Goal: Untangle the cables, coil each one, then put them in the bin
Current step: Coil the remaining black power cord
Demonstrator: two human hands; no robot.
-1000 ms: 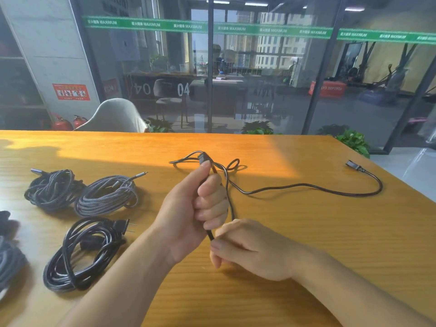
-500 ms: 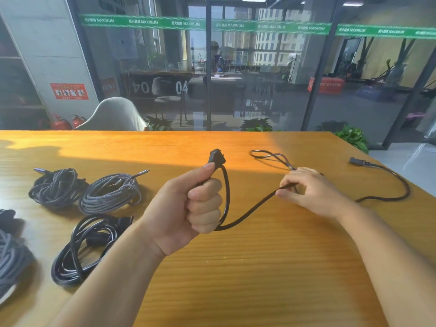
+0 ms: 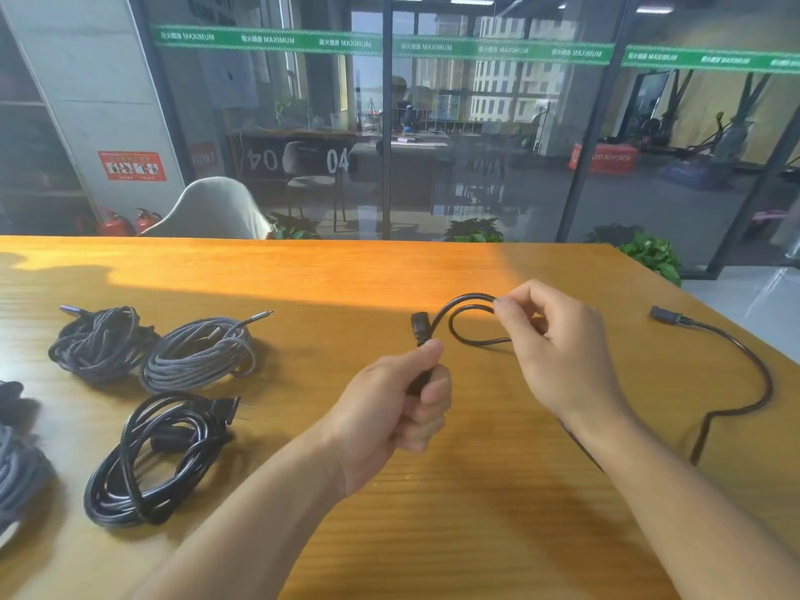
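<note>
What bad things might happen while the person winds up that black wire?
The far plug lies near the table edge, so it might drop off. The loop pinched by the right hand might spring open. The left hand grips just under a plug, which may bend.

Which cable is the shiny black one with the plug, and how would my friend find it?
Look at the left side of the wooden table, where coiled cables lie in a group. The shiny black cable is the bundle nearest the person, in front of the grey braided coil and the dark braided coil. Only it is smooth and glossy, with a chunky plug.
</note>
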